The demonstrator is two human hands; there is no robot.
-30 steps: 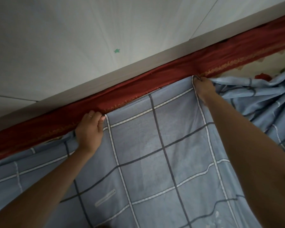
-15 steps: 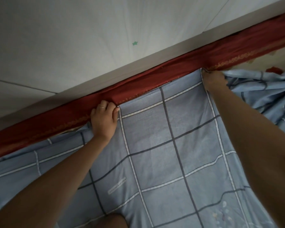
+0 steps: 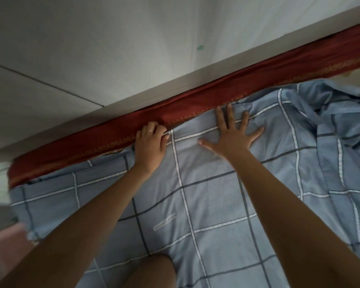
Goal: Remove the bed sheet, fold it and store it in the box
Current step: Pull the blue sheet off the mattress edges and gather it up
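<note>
Sheet lay mostly over the red-sided mattress, rumpled loose at the far right, left hand curled round the cloth's far edge, right hand flat and splayed on it, so removal looked barely begun, folding and boxing ahead.

Under the left hand and right hand, a pale blue sheet is crossed by white and dark grey check lines. Beyond both, a dark red mattress is banded with gold stitching; the grey-white wall behind is marked by a green spot.
</note>
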